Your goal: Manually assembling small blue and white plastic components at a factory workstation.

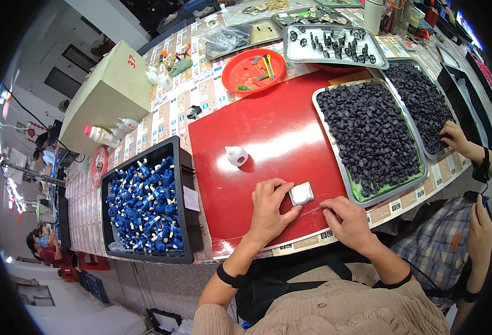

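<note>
A small white square block with a round top face (301,193) sits on the shiny red board (279,128). My left hand (269,211) has its thumb and forefinger curved against the block's left side, gripping it. To the right of the block, my right hand (347,222) is low over the board with fingers curled and thumb and forefinger pinched together. Whatever is in that pinch is too small to make out. A thin pale line on the board runs beside these fingertips. Farther off stands a small white bottle with a pointed tip (236,156).
On the left is a black bin (188,223) of blue-and-white pieces. Trays of dark pieces (369,134) lie to the right, where a co-worker's hand (457,138) reaches in. Beyond are a red plate (235,67) with cutters, a tray of black wheels (290,54) and a pale box (106,89).
</note>
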Motion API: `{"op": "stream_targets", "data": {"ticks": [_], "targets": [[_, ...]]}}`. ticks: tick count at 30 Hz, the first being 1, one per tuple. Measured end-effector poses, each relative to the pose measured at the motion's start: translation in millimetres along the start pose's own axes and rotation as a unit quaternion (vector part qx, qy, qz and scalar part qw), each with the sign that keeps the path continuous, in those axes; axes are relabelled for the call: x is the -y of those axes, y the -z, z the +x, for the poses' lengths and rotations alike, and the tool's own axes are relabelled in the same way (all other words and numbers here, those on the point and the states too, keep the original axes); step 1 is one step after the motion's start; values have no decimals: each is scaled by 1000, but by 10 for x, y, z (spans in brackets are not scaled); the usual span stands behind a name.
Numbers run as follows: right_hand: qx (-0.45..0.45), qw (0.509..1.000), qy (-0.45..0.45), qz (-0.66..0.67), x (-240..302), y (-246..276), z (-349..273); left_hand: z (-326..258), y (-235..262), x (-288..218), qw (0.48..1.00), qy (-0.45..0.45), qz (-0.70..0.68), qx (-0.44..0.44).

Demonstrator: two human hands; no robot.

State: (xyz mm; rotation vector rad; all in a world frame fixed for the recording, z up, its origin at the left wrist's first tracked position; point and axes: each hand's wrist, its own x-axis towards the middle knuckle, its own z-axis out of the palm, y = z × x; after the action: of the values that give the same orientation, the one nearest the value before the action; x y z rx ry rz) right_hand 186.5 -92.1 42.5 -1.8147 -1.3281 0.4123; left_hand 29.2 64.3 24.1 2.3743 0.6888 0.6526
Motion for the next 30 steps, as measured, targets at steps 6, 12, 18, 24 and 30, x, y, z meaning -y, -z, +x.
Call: {"op": "stream_targets", "data": {"ticks": [6, 12, 18, 24, 30], "targets": [[7, 1000, -3, 10, 12, 12, -8, 14, 88, -18, 1000, 14, -10, 15], [2, 999, 1, 40, -6, 44, -65, 2, 298, 108, 988, 58, 54, -134], [-5, 999, 18, 47, -64, 24, -109, 304, 361, 549, 945, 183, -15, -271], [-13, 998, 34, 51, -58, 12, -129, 410, 329, 843, 960, 186, -94, -189], [-5, 998, 25, 61, -59, 37, -147, 325, 340, 663, 940, 199, -217, -171]]}}
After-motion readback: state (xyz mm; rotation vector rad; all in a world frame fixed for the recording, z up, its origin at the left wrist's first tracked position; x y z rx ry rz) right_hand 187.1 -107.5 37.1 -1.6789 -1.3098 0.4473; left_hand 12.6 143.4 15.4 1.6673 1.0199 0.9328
